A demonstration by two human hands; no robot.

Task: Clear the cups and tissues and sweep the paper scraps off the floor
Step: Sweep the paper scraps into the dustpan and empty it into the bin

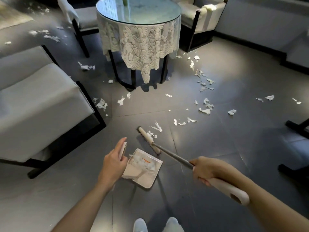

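Observation:
White paper scraps [205,110] lie scattered over the dark tiled floor, in front of and to the right of the round table. My right hand [207,169] grips the broom's handle [173,156]; its brush head [148,138] rests on the floor beside a scrap [151,134]. My left hand [115,160] holds the upright handle [124,149] of the white dustpan [143,179], which sits on the floor just below the brush. A small heap of scraps [142,160] lies inside the pan.
A round glass-topped table [150,22] with a lace cloth stands ahead. A grey armchair [38,104] is on the left and more chairs stand behind the table. Dark furniture legs [296,129] are at the right. More scraps [50,36] lie far left. My shoes [157,225] show at the bottom.

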